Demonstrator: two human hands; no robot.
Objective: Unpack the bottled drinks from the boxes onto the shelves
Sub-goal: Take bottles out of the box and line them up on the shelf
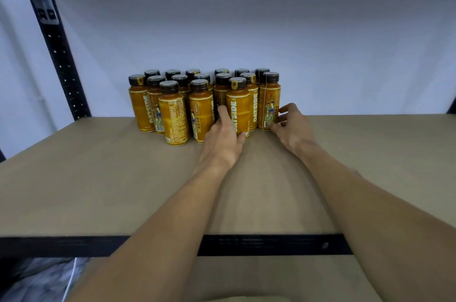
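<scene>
1. Sixteen bottles (172, 114), all upright, orange-brown with dark caps (169, 86), clustered at the far middle of the shelf board (98, 178), close to the white back wall (246, 30).
2. Rows by cap count: six at the far back, seven in the middle, three nearest. They are packed tight, and most touch their neighbours.
3. Two hands in view on bare forearms, both reaching in from the near edge.
4. One left hand (222, 141) holds the front OATSIDE bottle (238, 104), which is the right one of the three nearest. The index finger (223, 114) lies up its left side and the thumb (242, 135) hooks round near its base on the right. The bottle stands on the board.
5. One right hand (293, 126) is at the rightmost bottle (269, 99). The fingers are curled, with the tips on its right side and the thumb at its base. The grip looks light, and the bottle stands on the board.
6. Both held bottles are at the right end of the cluster, with one bottle partly showing between them.
7. One black front rail (74, 245) runs along the near edge of the board.
8. One black upright post (61, 54) with punched holes stands at far left.
9. One lower board (246, 277) shows below the rail.
</scene>
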